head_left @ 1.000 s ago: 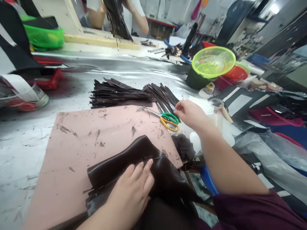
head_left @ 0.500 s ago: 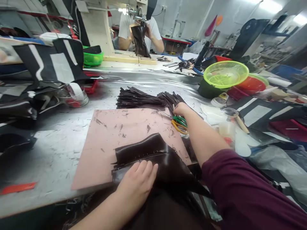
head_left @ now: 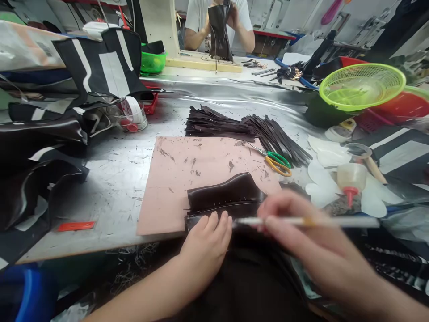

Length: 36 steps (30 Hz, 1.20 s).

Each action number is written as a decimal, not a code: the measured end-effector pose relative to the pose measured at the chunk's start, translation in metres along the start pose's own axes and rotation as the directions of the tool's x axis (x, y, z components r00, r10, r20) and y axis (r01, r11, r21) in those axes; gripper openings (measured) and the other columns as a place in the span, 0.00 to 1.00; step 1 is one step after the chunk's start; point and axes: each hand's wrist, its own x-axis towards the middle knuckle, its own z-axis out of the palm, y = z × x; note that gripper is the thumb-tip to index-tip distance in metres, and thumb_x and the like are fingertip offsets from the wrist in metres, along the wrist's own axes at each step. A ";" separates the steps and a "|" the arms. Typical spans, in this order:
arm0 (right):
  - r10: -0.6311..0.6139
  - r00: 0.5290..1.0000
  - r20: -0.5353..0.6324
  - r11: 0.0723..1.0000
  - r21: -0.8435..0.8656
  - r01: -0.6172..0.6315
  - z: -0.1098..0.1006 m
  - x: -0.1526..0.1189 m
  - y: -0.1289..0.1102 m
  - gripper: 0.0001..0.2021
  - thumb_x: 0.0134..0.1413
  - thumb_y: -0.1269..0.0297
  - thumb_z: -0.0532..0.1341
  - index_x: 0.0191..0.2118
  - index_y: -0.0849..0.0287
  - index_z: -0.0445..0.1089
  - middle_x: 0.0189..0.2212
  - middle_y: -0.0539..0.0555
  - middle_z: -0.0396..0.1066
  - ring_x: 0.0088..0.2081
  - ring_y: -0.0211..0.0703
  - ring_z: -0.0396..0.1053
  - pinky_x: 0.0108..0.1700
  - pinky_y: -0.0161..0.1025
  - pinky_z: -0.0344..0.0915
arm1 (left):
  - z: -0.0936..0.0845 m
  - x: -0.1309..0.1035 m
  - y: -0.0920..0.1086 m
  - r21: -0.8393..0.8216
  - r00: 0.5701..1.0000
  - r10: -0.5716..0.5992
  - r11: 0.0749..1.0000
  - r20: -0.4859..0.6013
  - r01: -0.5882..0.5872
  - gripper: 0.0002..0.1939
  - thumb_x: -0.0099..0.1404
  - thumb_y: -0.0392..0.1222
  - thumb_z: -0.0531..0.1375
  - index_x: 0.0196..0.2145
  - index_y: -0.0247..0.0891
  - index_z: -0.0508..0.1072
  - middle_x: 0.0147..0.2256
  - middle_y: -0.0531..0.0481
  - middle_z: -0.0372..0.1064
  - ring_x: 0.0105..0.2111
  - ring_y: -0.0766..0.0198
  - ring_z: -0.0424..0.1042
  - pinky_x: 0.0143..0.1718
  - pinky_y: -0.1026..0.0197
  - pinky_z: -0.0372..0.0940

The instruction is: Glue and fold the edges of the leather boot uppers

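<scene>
While your left hand (head_left: 206,243) lies on the dark shiny leather piece (head_left: 224,194), its fingers are stretched over the top — its thumb is hidden, so I can't tell if it pinches. Your right hand (head_left: 298,232) is closed around a thin white stick (head_left: 351,222), a bit blurry, with its tip near your left fingers. The leather sits partly on the pink mat (head_left: 167,179), at the edge near you. Green and yellow scissors (head_left: 279,163) lie at the mat's far right corner, by the dark strips (head_left: 219,125).
</scene>
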 end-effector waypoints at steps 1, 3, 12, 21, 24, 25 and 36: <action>0.027 1.000 -0.004 0.998 0.049 -0.027 0.013 -0.007 0.003 0.07 0.57 0.60 0.53 0.33 0.54 0.66 0.25 0.50 0.68 0.27 0.39 0.67 0.27 0.34 0.65 | 0.000 0.000 -0.001 -0.011 1.000 -0.010 1.000 -0.001 0.010 0.20 0.64 0.43 0.52 0.50 0.31 0.67 0.50 0.44 0.66 0.46 0.56 0.67 0.43 0.58 0.63; 0.057 0.994 -0.088 0.991 0.127 -0.046 0.033 -0.009 0.017 0.09 0.59 0.61 0.50 0.35 0.55 0.65 0.28 0.51 0.68 0.31 0.40 0.68 0.31 0.35 0.67 | -0.001 -0.001 -0.002 -0.017 1.000 -0.013 1.000 -0.009 0.013 0.20 0.63 0.42 0.52 0.49 0.29 0.67 0.49 0.41 0.67 0.46 0.57 0.67 0.43 0.59 0.62; -0.024 0.994 -0.104 0.992 -0.125 0.011 0.068 0.028 0.071 0.12 0.59 0.59 0.49 0.28 0.57 0.60 0.22 0.49 0.63 0.25 0.37 0.64 0.29 0.35 0.62 | 0.003 -0.006 -0.009 -0.066 0.998 -0.054 0.996 0.023 0.056 0.20 0.64 0.42 0.50 0.51 0.32 0.65 0.50 0.44 0.65 0.51 0.47 0.62 0.46 0.52 0.60; 0.004 0.999 -0.038 0.972 -0.236 -0.013 0.071 0.028 0.075 0.12 0.59 0.59 0.50 0.28 0.57 0.62 0.22 0.50 0.67 0.24 0.38 0.67 0.29 0.34 0.62 | 0.005 -0.005 -0.011 -0.083 1.000 -0.022 0.996 0.014 0.023 0.20 0.63 0.40 0.49 0.51 0.30 0.65 0.50 0.43 0.65 0.51 0.47 0.63 0.46 0.53 0.60; 0.002 0.999 -0.033 0.964 -0.267 -0.011 0.071 0.028 0.073 0.12 0.58 0.59 0.50 0.27 0.57 0.61 0.22 0.51 0.68 0.24 0.39 0.67 0.29 0.34 0.62 | 0.005 -0.005 -0.011 -0.081 1.000 -0.018 0.997 0.007 0.018 0.20 0.63 0.39 0.50 0.51 0.29 0.65 0.49 0.43 0.66 0.51 0.47 0.63 0.46 0.53 0.61; 0.001 1.000 -0.028 0.961 -0.276 -0.009 0.070 0.029 0.072 0.12 0.58 0.59 0.49 0.27 0.57 0.61 0.22 0.50 0.68 0.24 0.39 0.67 0.29 0.34 0.62 | 0.005 -0.005 -0.011 -0.082 1.000 -0.016 0.997 0.001 0.017 0.20 0.63 0.39 0.50 0.51 0.29 0.65 0.49 0.43 0.66 0.51 0.47 0.63 0.46 0.53 0.61; -0.025 0.999 -0.029 0.964 -0.267 0.016 0.069 0.029 0.074 0.12 0.58 0.60 0.50 0.26 0.57 0.60 0.19 0.49 0.66 0.22 0.36 0.65 0.26 0.32 0.60 | 0.008 -0.006 -0.010 -0.093 0.999 -0.005 0.996 0.039 0.008 0.21 0.63 0.40 0.49 0.52 0.30 0.64 0.50 0.41 0.64 0.52 0.46 0.62 0.48 0.51 0.59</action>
